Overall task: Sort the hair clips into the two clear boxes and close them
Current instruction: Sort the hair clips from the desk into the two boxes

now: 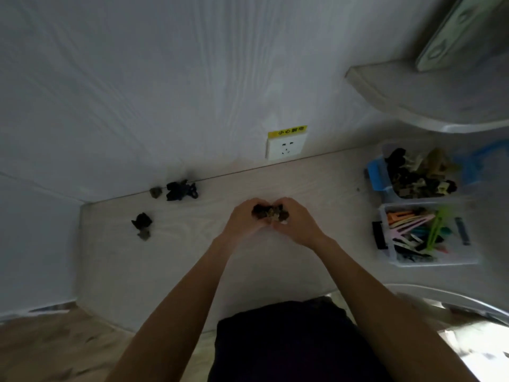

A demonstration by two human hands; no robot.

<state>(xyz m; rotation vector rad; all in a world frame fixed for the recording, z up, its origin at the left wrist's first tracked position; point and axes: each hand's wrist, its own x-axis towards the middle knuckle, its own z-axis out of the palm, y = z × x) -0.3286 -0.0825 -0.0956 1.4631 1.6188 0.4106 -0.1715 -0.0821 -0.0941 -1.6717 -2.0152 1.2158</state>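
Far left of the fingers, on the pale wood-grain worktop [316,177], four loose claw clips lie in two pairs. The nearer pair: one black claw clip [141,219] touching one smaller grey-brown clip [144,234]. The farther pair, by the wall edge: one small grey-brown clip [155,192] just beside one dark navy claw clip [181,190]; blur leaves it unclear whether the navy item is a single clip.

Centre: the left hand [242,220] and right hand [296,221] are cupped together, fingers curled closed around a bunch of small claw clips [271,213], dark brown, olive and black; count not determinable. The bunch is held just above the worktop, between the two sets of fingers.

Beyond the fingers, one white wall socket [286,148] with a yellow label strip on its upper edge.

Well to the right of the fingers, two clear plastic boxes, both open. The far box [385,195], with a blue latch, holds a heap of claw clips [421,175] in black, brown and beige. The near box [384,216], touching it, holds long flat clips [413,232] in pink, orange, green, teal and black, with a black latch on its left side. Contents too many and blurred to count.
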